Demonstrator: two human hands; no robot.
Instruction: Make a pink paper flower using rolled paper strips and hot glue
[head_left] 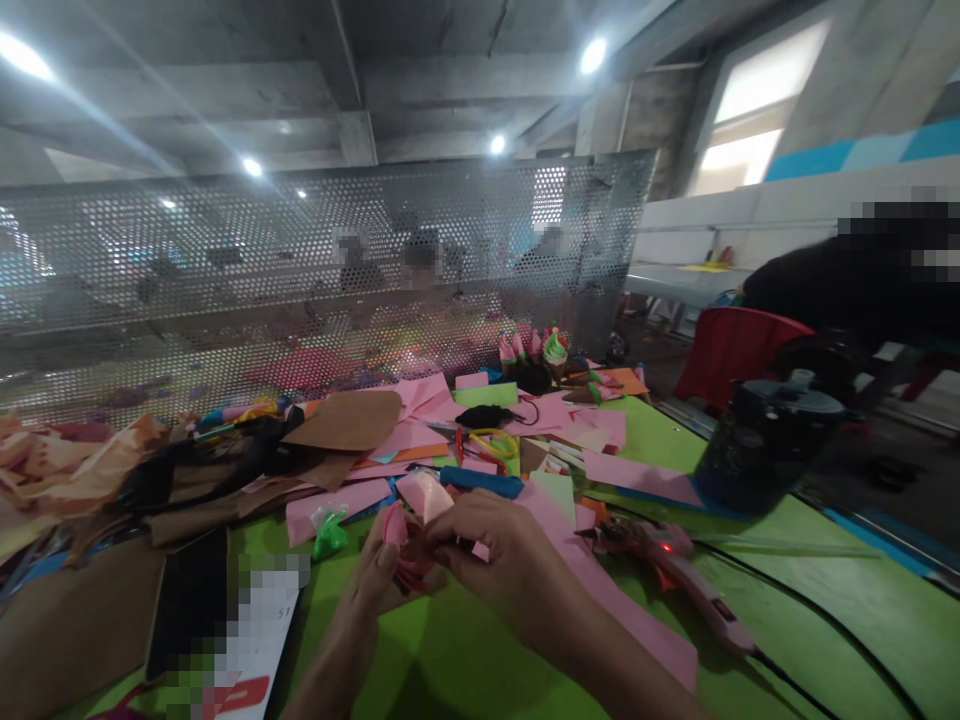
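Note:
Low over the green table, my left hand (375, 572) is closed around a folded or curled pink sheet piece (394, 528), which looks like craft foam or paper. My right hand (491, 545) reaches in from the right, its fingers pinched at the same pink piece. The fingers hide much of the piece, so its full shape does not show. Just beyond the hands lies a blue rod-shaped thing (480, 482). Right of my right hand, a pink glue gun (686, 570) rests with a red light on and a black cord.
Pink sheets (637, 478), brown sheets (345, 420) and scraps cover the table's far half. Ice-cream-shaped crafts (555, 346) stand near a perforated metal screen (300, 290). A dark container (772, 445) stands at right. Beyond it, a person (862, 270) leans by a red chair (739, 350).

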